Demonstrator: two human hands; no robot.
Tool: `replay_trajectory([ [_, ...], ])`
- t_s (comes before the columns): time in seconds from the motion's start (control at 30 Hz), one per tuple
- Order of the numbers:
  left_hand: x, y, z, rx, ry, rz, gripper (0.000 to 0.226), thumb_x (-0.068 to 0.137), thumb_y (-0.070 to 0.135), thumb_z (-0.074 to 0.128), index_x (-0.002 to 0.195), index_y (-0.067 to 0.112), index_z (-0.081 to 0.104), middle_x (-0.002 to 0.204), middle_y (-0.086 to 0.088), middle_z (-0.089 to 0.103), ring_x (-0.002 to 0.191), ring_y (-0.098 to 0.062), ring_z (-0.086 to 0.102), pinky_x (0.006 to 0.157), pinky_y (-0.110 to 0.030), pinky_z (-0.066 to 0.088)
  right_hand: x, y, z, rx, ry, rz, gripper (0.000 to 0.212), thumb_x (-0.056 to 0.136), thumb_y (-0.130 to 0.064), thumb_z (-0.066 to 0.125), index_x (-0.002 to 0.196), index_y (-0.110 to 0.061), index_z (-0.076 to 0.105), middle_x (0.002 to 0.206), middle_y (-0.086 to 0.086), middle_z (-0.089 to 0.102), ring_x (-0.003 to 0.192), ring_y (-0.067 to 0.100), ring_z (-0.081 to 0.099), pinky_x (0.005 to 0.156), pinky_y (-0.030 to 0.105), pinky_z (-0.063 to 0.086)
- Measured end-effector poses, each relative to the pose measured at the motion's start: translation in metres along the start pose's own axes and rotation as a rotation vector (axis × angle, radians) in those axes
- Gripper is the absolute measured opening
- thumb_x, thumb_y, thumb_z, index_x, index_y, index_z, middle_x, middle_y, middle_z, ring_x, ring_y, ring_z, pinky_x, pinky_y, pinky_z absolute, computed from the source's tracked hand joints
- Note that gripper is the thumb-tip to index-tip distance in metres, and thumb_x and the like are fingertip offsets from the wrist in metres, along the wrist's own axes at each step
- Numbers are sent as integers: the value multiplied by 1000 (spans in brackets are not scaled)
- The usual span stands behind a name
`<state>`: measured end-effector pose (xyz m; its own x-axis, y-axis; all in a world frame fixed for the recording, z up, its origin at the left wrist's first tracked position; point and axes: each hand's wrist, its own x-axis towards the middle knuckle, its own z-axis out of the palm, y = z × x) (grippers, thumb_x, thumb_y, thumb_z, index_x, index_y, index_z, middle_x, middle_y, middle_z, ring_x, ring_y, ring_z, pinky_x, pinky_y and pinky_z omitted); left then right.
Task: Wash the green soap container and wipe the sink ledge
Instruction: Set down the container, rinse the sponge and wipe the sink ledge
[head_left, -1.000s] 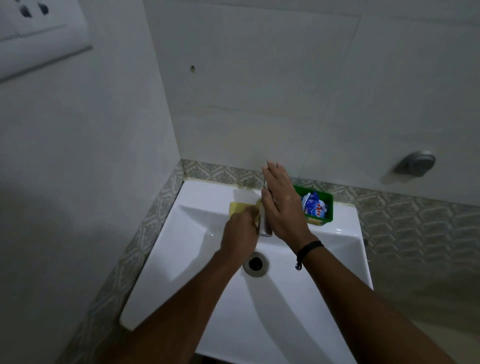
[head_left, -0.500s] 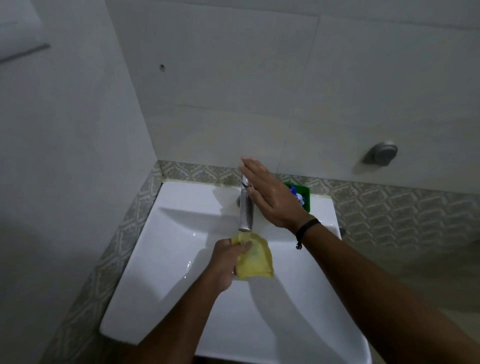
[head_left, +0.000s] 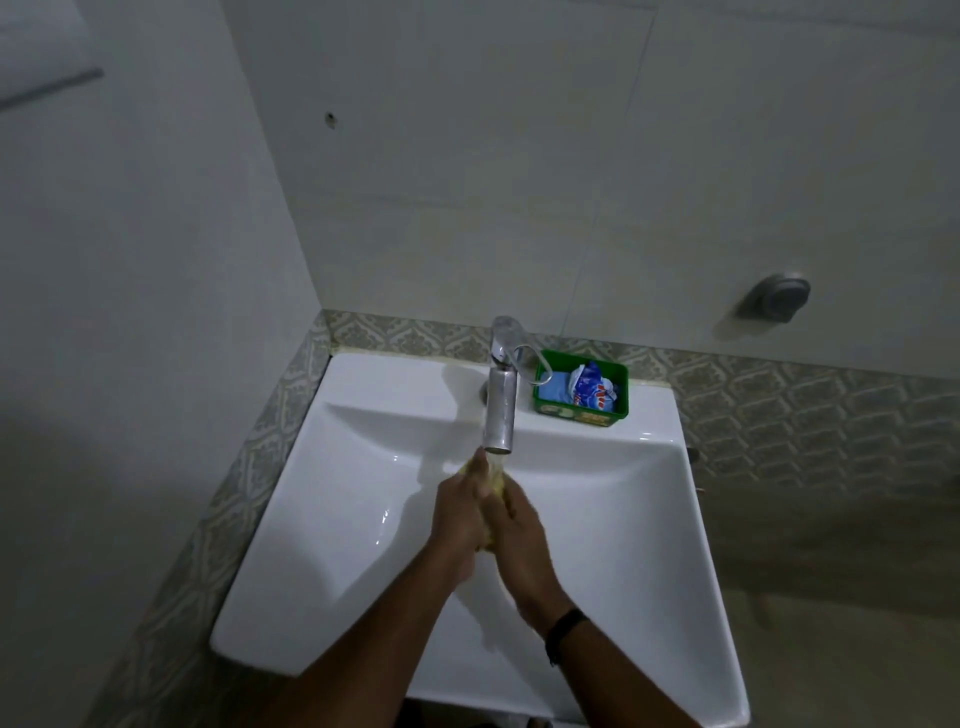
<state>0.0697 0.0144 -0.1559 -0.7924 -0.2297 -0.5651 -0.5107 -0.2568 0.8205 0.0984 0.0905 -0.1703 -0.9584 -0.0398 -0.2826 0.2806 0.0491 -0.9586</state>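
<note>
Hands: left hand (head_left: 460, 512) and right hand (head_left: 519, 530), fingers closed on 1 yellow cloth (head_left: 496, 480) under the tap (head_left: 501, 410).
Green soap container (head_left: 581, 388): right of tap, on sink ledge (head_left: 395, 379), apparently unwashed.
Progress: early.

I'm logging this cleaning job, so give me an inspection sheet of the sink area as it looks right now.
Surface: white sink, ledge at the back, bare apart from the tap and container.
Job's things: green soap container on the ledge right of the tap, blue packets inside; yellow cloth under the spout.
Clutter: nothing seen.
Grippers: left hand and right hand both closed around the cloth over the basin.
Cables: nothing seen.
Surroundings: plain tiled walls, patterned tile border, metal wall fitting at upper right; dim light.
</note>
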Motion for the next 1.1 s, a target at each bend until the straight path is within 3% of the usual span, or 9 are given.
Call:
replay_trajectory([
  [0.13, 6, 4, -2, 186, 64, 36, 49, 95, 55, 42, 90, 14, 67, 85, -8, 69, 78, -21, 64, 69, -31, 49, 1, -1, 3, -168, 99, -193, 29, 95, -33, 46, 94, -18, 71, 84, 0, 72, 79, 18, 67, 73, 45, 55],
  [0.23, 2, 5, -1, -123, -157, -200, 50, 94, 57, 42, 94, 14, 67, 89, -7, 71, 80, -18, 67, 67, -29, 50, 9, -1, 2, -239, 250, -256, 17, 93, -18, 58, 89, -16, 74, 74, 2, 73, 71, 17, 67, 68, 36, 54],
  [0.33, -1, 14, -7, -341, -357, -407, 45, 94, 50, 47, 75, 13, 67, 67, -5, 70, 57, -15, 68, 56, -24, 51, 13, -2, 1, -341, 326, -346, 18, 83, -21, 65, 95, -14, 76, 94, 9, 75, 93, 27, 67, 95, 26, 45],
  [0.43, 2, 18, -12, -464, -396, -468, 25, 95, 25, 50, 78, 8, 59, 63, -6, 59, 39, -11, 56, 38, -16, 46, 14, 0, -5, -656, 418, -478, 21, 78, -38, 65, 83, -20, 76, 95, 3, 68, 91, 21, 57, 77, 34, 44],
  [0.57, 16, 7, -8, -448, -321, -270, 13, 98, 12, 48, 95, 11, 61, 83, -11, 61, 68, -21, 60, 57, -27, 52, 3, 13, -13, -705, 163, -472, 42, 92, -46, 40, 111, -22, 69, 121, 1, 58, 117, 19, 43, 95, 35, 36],
  [0.67, 16, 4, 0, -436, -287, -222, 19, 97, 13, 51, 113, 11, 62, 88, -9, 62, 70, -19, 57, 62, -29, 50, -2, 21, -19, -784, 128, -554, 37, 94, -36, 44, 122, -19, 62, 141, 11, 46, 130, 21, 33, 105, 37, 30],
  [0.8, 11, -3, 11, -397, -275, -242, 15, 97, 21, 52, 91, 12, 62, 79, -4, 53, 63, -13, 48, 59, -26, 42, 0, 15, -21, -570, 405, -474, 6, 79, -9, 73, 85, -12, 73, 122, 10, 53, 112, 17, 43, 88, 32, 45],
  [0.87, 11, -4, 13, -385, -241, -239, 24, 97, 22, 51, 75, 14, 51, 64, -1, 42, 54, -12, 39, 51, -24, 39, 1, 11, -19, -465, 442, -417, 13, 75, -11, 77, 78, -13, 65, 106, 2, 50, 98, 11, 46, 77, 29, 48],
  [1.1, 11, 0, 24, -227, -50, -166, 31, 93, 17, 48, 63, 13, 46, 53, -1, 44, 46, -15, 43, 49, -24, 37, 1, 14, -17, -211, 344, -222, 15, 86, -21, 67, 94, -19, 55, 100, -7, 53, 94, 7, 54, 78, 35, 53],
])
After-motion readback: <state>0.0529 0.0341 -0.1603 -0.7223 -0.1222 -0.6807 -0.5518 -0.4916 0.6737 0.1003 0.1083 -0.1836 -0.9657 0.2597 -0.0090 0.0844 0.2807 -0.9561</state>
